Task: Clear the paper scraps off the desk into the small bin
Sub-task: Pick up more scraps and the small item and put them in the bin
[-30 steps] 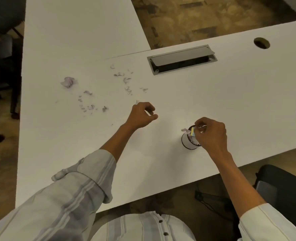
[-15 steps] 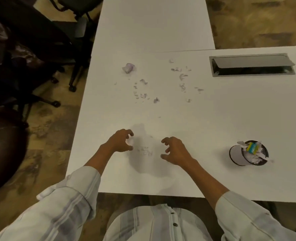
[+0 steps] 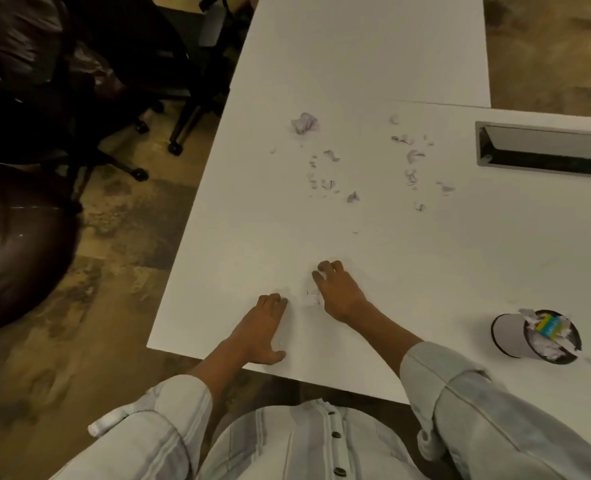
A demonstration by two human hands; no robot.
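- The person's left hand [image 3: 264, 327] lies on the white desk [image 3: 373, 57] near its front edge, fingers bent at the knuckles, tips touching the surface, gripping nothing I can make out.
- The right hand [image 3: 335, 289] sits just beside it, fingers spread and loosely curled, tips on the desk, holding nothing visible.
- Between the hands lie a few tiny white paper bits [image 3: 313, 297], hard to make out.
- The small round white bin with a dark rim [image 3: 516, 336] stands well to the right of the hands, stuffed with paper.
- Beyond the hands, farther up the desk, scattered pale paper scraps [image 3: 410, 157] lie, with a crumpled paper ball [image 3: 303, 123] at their left.
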